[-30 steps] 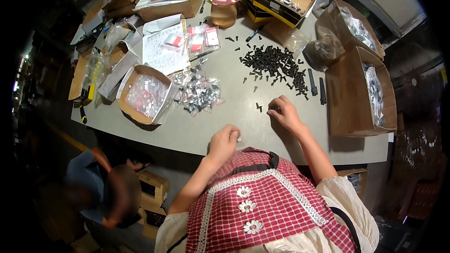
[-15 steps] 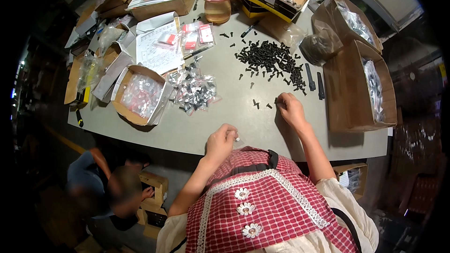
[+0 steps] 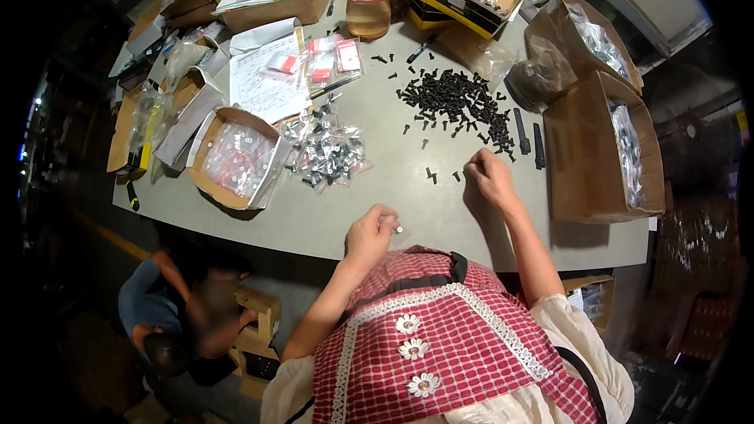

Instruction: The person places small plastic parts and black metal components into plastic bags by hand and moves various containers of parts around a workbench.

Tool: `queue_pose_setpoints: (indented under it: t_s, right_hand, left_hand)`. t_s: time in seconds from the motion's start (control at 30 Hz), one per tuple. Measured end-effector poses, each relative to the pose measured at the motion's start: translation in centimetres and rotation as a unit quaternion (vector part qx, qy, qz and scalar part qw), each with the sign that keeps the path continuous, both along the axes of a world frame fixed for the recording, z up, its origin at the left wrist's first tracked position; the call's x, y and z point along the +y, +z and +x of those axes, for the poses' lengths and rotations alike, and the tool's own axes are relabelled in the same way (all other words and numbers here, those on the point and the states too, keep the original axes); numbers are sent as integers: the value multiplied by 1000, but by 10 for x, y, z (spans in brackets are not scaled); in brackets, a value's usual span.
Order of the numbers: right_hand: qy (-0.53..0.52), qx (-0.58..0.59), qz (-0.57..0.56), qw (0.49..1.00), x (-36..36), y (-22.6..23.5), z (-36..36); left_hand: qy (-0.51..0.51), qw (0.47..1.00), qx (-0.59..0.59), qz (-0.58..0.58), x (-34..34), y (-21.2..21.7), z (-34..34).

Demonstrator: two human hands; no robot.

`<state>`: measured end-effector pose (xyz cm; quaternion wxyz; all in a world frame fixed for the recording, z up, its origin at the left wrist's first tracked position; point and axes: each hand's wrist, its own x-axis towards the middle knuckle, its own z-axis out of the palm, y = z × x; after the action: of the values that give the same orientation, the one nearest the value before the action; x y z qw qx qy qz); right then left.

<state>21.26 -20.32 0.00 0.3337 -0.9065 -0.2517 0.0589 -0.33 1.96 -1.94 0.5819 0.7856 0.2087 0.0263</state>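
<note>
Close to the table's near edge, my left hand [image 3: 370,235] pinches a small clear plastic bag [image 3: 404,232]; a tiny white ring shows at the bag. My right hand [image 3: 492,175] is closed with its fingertips low over the table, and whatever they may hold is too small to make out. Beside those fingertips lie a few loose black screws [image 3: 432,176]. Farther off spreads a big pile of black screws [image 3: 452,98]. Left of centre is a heap of filled clear bags [image 3: 330,153] with dark and silver parts inside.
An open carton [image 3: 271,169] of small bags stands at left. Brown boxes [image 3: 577,149] line the right side, near two black strips [image 3: 539,145]. Toward the back are a pink-lidded jar [image 3: 369,12], papers [image 3: 263,82] and red-marked bags [image 3: 345,55]. A person [image 3: 153,302] crouches lower left.
My right hand has shifted slightly away from me, toward the screw pile. The left hand keeps its grip on the bag, almost still. The person at lower left has changed posture.
</note>
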Motion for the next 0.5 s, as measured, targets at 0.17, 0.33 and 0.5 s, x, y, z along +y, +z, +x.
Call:
queue_pose_setpoints:
  t_s: [0.17,0.33,0.5]
  right_hand:
    - [-68,50,-2,996,-4,13,-5]
    - [-82,23,-36,996,-1,10,-9]
    - [-61,-30,-98,993,11,13,-15]
  left_hand:
    - [22,1000,6,2,0,0,-2]
    - [42,999,15,-21,-2,1,1]
    - [45,998,15,-29,0,-2,-1]
